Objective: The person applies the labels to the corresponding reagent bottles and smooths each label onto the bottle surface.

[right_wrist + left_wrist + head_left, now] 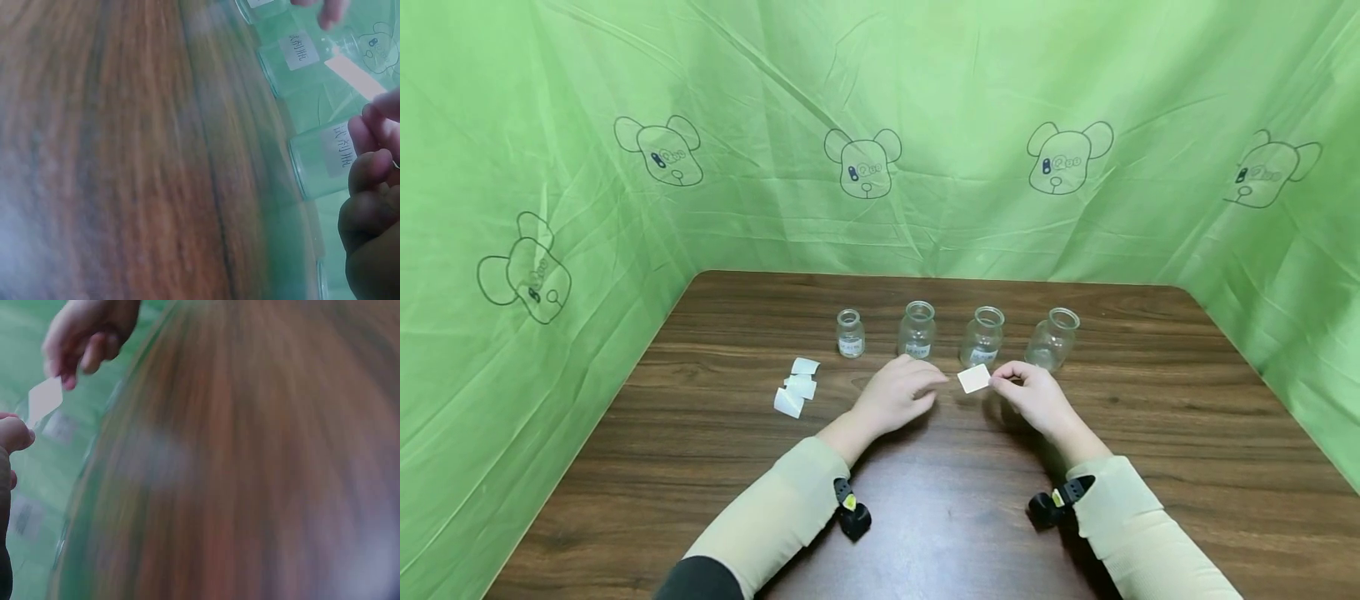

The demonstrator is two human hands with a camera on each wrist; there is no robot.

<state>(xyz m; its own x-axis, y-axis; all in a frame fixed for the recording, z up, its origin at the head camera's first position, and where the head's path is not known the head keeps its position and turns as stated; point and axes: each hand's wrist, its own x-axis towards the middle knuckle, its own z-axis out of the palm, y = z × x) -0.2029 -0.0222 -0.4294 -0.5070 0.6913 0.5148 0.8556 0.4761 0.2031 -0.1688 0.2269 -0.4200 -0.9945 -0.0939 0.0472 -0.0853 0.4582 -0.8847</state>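
My right hand (1037, 400) pinches a small blank white label (974, 378) by its right edge, above the table in front of the jars. To its left my left hand (901, 392) has its fingers loosely bent, the tips a little short of the label in the head view. Behind the hands stand a labelled glass jar (917, 329), another labelled jar (982, 333) and, at the right, a jar (1054, 337) with no label visible. The right wrist view shows handwriting on one jar's label (340, 149) beside my right fingers.
A smaller labelled glass bottle (850, 333) stands at the left end of the row. Several white labels (801, 386) lie on the wooden table (700, 467) at left. Green cloth (955, 233) with printed bear heads hangs behind and at both sides.
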